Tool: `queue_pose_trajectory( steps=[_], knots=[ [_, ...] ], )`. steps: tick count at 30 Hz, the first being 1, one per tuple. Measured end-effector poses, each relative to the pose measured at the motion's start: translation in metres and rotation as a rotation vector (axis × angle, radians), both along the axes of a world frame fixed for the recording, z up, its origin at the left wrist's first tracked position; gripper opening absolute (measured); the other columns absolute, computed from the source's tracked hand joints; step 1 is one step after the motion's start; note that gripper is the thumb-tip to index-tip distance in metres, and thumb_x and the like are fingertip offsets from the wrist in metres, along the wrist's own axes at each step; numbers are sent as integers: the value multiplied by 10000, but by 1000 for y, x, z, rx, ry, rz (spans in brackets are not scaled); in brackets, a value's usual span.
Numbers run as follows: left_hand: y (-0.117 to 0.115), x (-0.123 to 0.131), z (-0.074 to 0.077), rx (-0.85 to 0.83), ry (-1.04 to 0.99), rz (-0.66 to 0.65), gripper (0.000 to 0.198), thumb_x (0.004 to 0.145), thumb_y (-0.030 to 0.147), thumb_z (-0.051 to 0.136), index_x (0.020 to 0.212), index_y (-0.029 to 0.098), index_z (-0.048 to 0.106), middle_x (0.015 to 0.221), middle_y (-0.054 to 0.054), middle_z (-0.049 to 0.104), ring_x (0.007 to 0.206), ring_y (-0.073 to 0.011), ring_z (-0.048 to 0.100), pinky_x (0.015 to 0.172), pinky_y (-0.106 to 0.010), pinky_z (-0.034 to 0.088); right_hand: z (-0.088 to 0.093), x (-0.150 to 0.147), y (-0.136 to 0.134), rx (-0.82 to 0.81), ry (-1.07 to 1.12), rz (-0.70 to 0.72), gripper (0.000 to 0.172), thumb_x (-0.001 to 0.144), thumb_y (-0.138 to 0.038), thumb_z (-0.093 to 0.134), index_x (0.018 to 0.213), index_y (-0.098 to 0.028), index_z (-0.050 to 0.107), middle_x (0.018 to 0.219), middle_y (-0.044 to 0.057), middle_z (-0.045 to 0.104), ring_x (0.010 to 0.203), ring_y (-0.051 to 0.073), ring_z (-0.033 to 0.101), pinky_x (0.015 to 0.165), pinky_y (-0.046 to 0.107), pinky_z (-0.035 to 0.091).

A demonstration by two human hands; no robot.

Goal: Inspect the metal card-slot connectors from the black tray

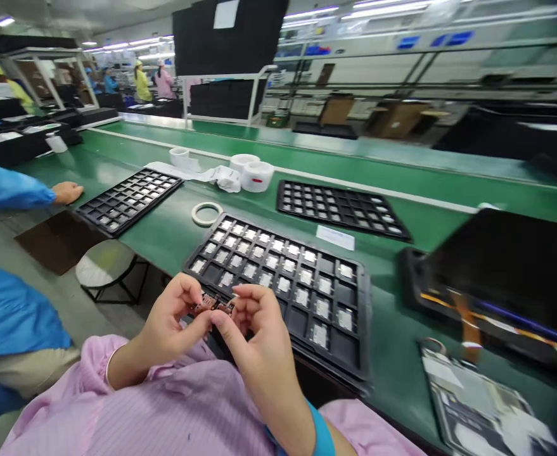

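Observation:
My left hand (171,313) and my right hand (254,323) are raised close together just above the near edge of a black tray. Their fingertips pinch a small brown-and-copper electronic part (214,304) from both sides, and its finer details are too small to make out. The black compartment tray (362,329) lies directly beyond my hands on the green workbench (392,329). Most of its square pockets hold a small silver metal piece, while several near the front look bare. My hands partly hide its near left corner.
Two more black trays (128,201) (339,209) lie farther along the bench, near a tape ring (206,214) and white rolls (256,176). A co-worker's hand (66,192) in a blue sleeve rests at the left. A black device (497,272) and papers (478,405) sit at right.

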State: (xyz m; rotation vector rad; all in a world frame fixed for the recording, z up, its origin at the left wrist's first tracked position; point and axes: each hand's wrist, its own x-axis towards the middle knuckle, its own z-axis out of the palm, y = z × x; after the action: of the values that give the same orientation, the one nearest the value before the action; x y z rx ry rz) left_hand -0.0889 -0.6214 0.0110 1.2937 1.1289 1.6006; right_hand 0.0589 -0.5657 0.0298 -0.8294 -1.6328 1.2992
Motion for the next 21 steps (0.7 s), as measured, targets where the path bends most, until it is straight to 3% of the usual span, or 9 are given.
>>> queue_pose_trajectory(
  steps=[5, 13, 17, 21],
  knots=[
    [16, 18, -6, -87, 50, -47, 208, 933, 236, 648, 900, 217, 444, 772, 29, 590, 646, -87, 611, 595, -180, 524, -7, 16, 10, -265, 168, 35, 295, 842, -449, 711, 755, -193, 593, 712, 17, 614, 657, 150, 587, 601, 269, 474],
    [51, 45, 6, -204, -24, -120, 268, 908, 300, 690, 931, 220, 435, 803, 16, 658, 655, -105, 667, 605, -201, 563, 0, 45, 23, -406, 303, -90, 389, 741, -508, 824, 842, -190, 626, 763, -5, 601, 639, 116, 531, 617, 250, 481],
    [62, 53, 15, -209, -49, -238, 308, 885, 283, 727, 950, 218, 433, 807, 15, 668, 676, -106, 689, 648, -207, 584, 6, 60, 27, -409, 280, -148, 385, 754, -465, 839, 759, -188, 571, 694, -31, 564, 632, 103, 531, 629, 229, 476],
    [69, 53, 17, -142, -63, -381, 250, 910, 222, 694, 994, 215, 459, 880, -9, 681, 786, -118, 712, 716, -209, 598, 9, 72, 32, -345, 258, -210, 307, 799, -414, 818, 802, -196, 602, 725, -29, 602, 626, 97, 554, 626, 218, 490]
  ],
)
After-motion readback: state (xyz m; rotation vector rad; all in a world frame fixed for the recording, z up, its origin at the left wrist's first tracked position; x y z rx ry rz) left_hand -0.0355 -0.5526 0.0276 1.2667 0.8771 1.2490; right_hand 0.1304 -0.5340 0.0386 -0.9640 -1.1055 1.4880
